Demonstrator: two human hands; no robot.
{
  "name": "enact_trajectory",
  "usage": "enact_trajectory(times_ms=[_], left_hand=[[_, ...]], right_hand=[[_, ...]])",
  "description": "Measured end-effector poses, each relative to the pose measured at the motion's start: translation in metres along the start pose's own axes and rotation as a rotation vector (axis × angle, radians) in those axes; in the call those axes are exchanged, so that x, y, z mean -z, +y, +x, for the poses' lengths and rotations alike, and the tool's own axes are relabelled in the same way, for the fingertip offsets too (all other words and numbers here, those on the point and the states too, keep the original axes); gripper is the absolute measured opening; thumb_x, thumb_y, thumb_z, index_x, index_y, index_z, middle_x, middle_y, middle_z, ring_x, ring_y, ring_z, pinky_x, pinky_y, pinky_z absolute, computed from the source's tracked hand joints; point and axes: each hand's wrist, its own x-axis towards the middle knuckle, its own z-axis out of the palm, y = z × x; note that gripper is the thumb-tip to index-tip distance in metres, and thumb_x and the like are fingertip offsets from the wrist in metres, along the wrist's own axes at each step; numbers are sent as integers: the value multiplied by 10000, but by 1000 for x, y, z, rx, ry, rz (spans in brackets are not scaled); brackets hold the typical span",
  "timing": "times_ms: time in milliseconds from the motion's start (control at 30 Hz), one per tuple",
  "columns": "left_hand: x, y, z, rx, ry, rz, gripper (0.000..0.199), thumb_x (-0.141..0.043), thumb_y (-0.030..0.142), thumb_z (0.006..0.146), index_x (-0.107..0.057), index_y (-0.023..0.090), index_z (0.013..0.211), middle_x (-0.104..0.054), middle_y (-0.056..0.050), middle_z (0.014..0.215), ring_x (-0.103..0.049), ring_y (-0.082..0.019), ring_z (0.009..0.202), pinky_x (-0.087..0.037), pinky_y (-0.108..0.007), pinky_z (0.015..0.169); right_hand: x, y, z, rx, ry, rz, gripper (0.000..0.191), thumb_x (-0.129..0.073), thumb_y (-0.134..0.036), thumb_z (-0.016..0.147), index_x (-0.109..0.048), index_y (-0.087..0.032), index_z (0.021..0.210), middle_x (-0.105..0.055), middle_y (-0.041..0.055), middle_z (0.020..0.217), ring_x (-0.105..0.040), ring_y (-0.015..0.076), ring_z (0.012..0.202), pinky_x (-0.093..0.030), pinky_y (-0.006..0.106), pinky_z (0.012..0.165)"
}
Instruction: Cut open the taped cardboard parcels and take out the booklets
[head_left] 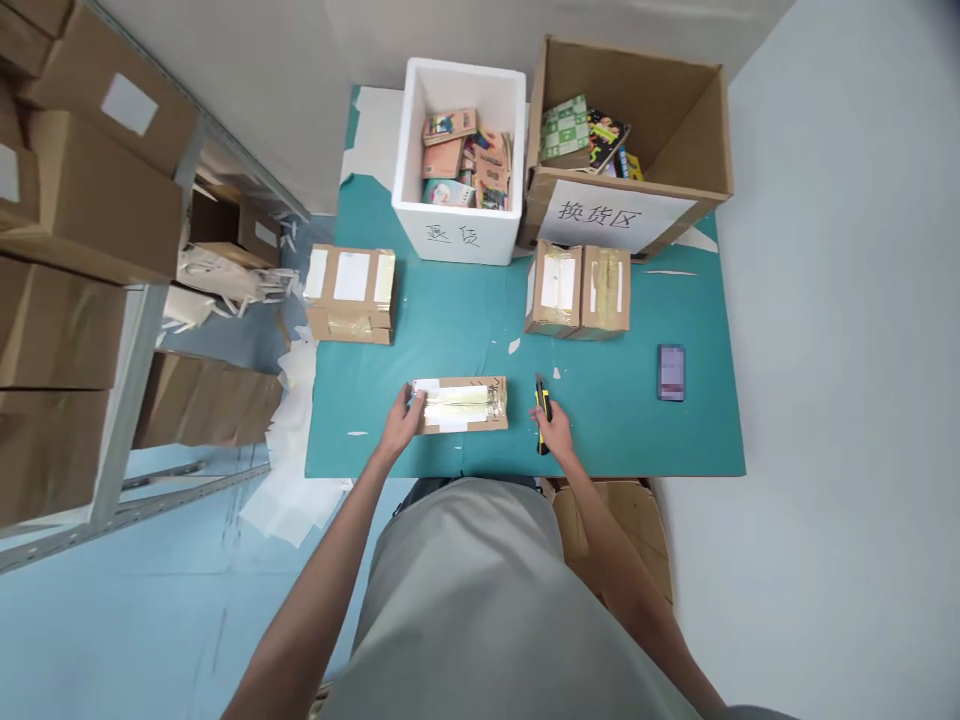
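A small cardboard box (pixel 461 405) with yellowish tape and white labels lies near the front edge of the table. My left hand (pixel 403 420) grips its left end, thumb on top. A yellow and black box cutter (pixel 543 420) is in my right hand (pixel 555 428), its tip pointing away from me over the green table top. A gap separates the cutter from the box. How far its blade is out is too small to tell.
Behind stand a white foam box (pixel 459 222) and a large carton (pixel 626 210), both holding booklets. Two taped boxes (pixel 577 290) sit before the carton, a stacked parcel (pixel 349 295) at left, a phone (pixel 671 373) at right. Shelves with cartons (pixel 105 200) flank the table's left.
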Motion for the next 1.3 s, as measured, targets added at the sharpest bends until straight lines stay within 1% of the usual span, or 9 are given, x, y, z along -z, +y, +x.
enact_trajectory(times_ms=[167, 333, 500, 633, 700, 767, 867, 1067, 1300], left_hand=[[-3, -3, -10, -29, -118, -217, 614, -527, 509, 1058, -513, 175, 1572, -512, -137, 1657, -454, -273, 1564, -341, -398, 1303], [7, -25, -24, -83, -241, -298, 732, -628, 451, 996, -413, 182, 1642, -508, -139, 1656, -457, -280, 1560, -332, -410, 1313], [28, -53, -38, -121, -310, -188, 919, -660, 470, 969, -240, 146, 1719, -348, -163, 1750, -276, -294, 1654, -196, -436, 1364], [52, -57, -42, -318, -318, -74, 870, -636, 538, 996, -279, 227, 1726, -189, -115, 1812, -164, -313, 1684, -180, -461, 1364], [62, -55, -38, -383, -346, -39, 724, -604, 563, 1014, -442, 278, 1660, -179, -81, 1816, -165, -322, 1683, -203, -474, 1356], [67, -54, -33, -399, -375, -20, 622, -598, 563, 1016, -569, 290, 1574, -207, -78, 1808, -196, -333, 1675, -231, -482, 1347], [68, -58, -25, -391, -425, -25, 590, -631, 533, 999, -602, 298, 1540, -248, -84, 1793, -244, -337, 1660, -281, -483, 1328], [62, -73, -19, -385, -510, -126, 656, -642, 512, 982, -535, 288, 1589, -298, -93, 1775, -296, -301, 1645, -298, -463, 1326], [56, -82, -16, -373, -533, -205, 680, -672, 540, 955, -532, 346, 1591, -230, -52, 1800, -281, -329, 1649, -335, -512, 1316]], right_hand=[[-43, -52, -16, 38, -1, 2, 427, -410, -585, 1036, -643, -232, 1091, -782, 107, 1015, -747, 285, 960, -593, 374, 857], [-58, -61, -50, 26, 89, -99, 451, -382, -598, 1043, -649, -242, 1113, -769, 127, 1101, -727, 302, 1051, -575, 406, 926], [-61, -62, -80, -15, 75, -181, 536, -369, -657, 1020, -631, -223, 1193, -779, 136, 1088, -741, 290, 923, -589, 408, 854], [-46, -80, -94, 2, 75, -271, 579, -355, -635, 1055, -609, -222, 1371, -803, 119, 1068, -753, 279, 800, -594, 391, 758], [-40, -96, -98, 57, 36, -385, 573, -390, -614, 1067, -619, -233, 1429, -814, 110, 1060, -766, 294, 832, -593, 393, 783], [-41, -113, -101, 156, -42, -493, 528, -442, -564, 1076, -639, -257, 1458, -804, 110, 1210, -775, 318, 997, -587, 394, 868], [-56, -141, -102, 292, -203, -671, 443, -484, -463, 1096, -670, -301, 1464, -741, 83, 1399, -729, 337, 1200, -559, 378, 944], [-95, -193, -102, 314, -496, -1144, 496, -375, -467, 1154, -553, -307, 1588, -775, 125, 1200, -749, 270, 1026, -501, 312, 845], [-104, -214, -102, 344, -576, -1392, 580, -170, -490, 1172, -403, -300, 1667, -726, 142, 1289, -730, 260, 1066, -455, 311, 816]])
